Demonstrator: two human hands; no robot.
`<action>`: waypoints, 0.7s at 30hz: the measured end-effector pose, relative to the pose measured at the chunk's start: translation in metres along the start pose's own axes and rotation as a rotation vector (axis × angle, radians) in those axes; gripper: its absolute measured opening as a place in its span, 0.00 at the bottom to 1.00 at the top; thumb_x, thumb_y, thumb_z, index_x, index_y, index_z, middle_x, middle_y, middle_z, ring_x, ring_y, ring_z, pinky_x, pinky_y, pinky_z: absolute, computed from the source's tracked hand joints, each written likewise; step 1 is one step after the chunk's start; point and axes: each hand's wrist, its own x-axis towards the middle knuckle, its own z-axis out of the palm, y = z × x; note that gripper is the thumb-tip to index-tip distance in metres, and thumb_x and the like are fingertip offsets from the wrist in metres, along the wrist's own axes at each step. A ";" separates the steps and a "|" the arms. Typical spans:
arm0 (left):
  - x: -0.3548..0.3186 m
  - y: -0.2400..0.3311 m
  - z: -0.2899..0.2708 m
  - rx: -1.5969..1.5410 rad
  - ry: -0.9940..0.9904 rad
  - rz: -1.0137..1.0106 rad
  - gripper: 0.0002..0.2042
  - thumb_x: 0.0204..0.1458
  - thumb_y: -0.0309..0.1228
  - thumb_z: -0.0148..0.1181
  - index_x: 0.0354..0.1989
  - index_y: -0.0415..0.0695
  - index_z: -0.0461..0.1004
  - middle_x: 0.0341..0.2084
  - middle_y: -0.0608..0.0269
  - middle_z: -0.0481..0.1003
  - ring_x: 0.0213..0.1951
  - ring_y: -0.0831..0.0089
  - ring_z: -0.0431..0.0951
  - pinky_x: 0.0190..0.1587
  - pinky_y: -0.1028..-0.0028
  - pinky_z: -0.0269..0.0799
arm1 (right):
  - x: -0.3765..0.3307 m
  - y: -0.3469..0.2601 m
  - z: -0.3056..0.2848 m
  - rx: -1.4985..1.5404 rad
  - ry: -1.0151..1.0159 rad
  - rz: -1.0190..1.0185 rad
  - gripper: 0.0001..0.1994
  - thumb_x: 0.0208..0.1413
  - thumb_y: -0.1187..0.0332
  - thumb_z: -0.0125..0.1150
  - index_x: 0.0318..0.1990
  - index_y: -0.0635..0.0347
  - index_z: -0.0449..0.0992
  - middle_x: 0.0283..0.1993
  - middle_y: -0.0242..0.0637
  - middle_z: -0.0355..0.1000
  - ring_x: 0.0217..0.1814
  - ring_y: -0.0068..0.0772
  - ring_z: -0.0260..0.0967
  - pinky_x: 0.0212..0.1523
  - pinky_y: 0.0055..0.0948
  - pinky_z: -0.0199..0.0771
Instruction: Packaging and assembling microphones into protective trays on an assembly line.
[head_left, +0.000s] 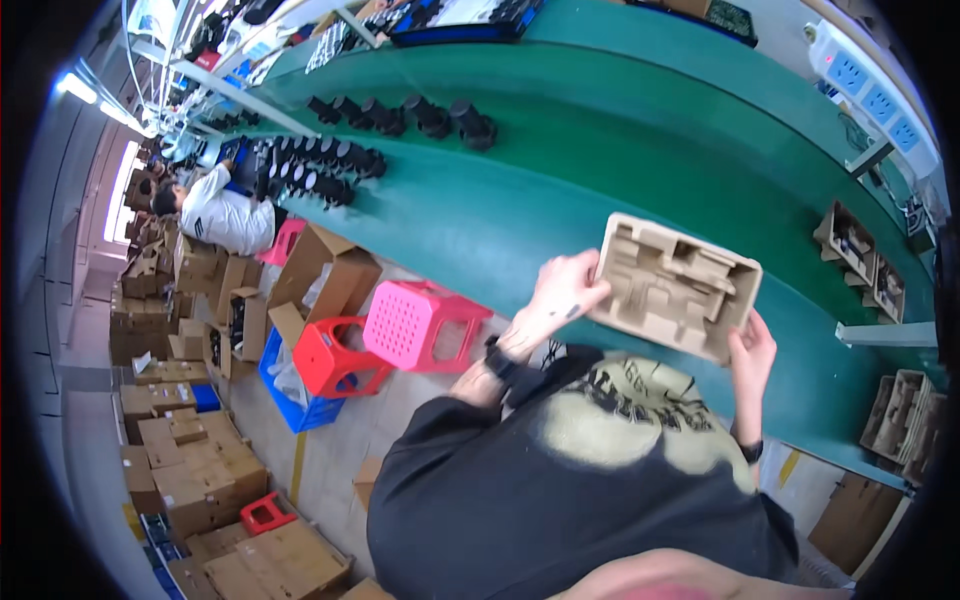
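Note:
Between my two hands is a tan moulded pulp tray, tilted so that its recessed inner side shows. Nothing lies in the recesses that I can make out. My left hand pinches the tray's left end, thumb at the near corner. At the near right corner, my right hand grips the edge with its thumb on the rim. The tray is held above the near part of the green workbench, close to my body.
Black cylindrical devices stand in rows along the bench to the left. Similar pulp trays are stacked at the far right. Pink and red stools stand left of me, near cardboard boxes. A co-worker works farther along the bench.

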 end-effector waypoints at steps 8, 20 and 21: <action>0.021 0.022 -0.038 0.593 0.020 -0.064 0.11 0.44 0.33 0.63 0.33 0.40 0.75 0.23 0.60 0.76 0.24 0.70 0.75 0.30 0.70 0.71 | -0.008 -0.024 0.010 0.139 0.025 -0.196 0.24 0.52 0.78 0.57 0.58 0.70 0.66 0.35 0.30 0.74 0.33 0.16 0.69 0.34 0.16 0.68; 0.003 0.046 0.011 -0.227 -0.179 -0.060 0.14 0.52 0.32 0.61 0.43 0.36 0.74 0.35 0.60 0.78 0.33 0.74 0.79 0.34 0.73 0.75 | 0.001 -0.100 0.072 -0.317 -0.615 -0.672 0.37 0.40 0.68 0.70 0.62 0.56 0.63 0.45 0.40 0.65 0.43 0.33 0.66 0.43 0.32 0.70; -0.004 0.048 0.009 -0.306 -0.148 -0.080 0.14 0.53 0.32 0.61 0.44 0.36 0.74 0.35 0.60 0.78 0.34 0.75 0.78 0.35 0.75 0.74 | 0.006 -0.100 0.069 -0.457 -0.638 -0.930 0.41 0.38 0.65 0.72 0.64 0.55 0.60 0.56 0.45 0.63 0.55 0.42 0.65 0.53 0.37 0.69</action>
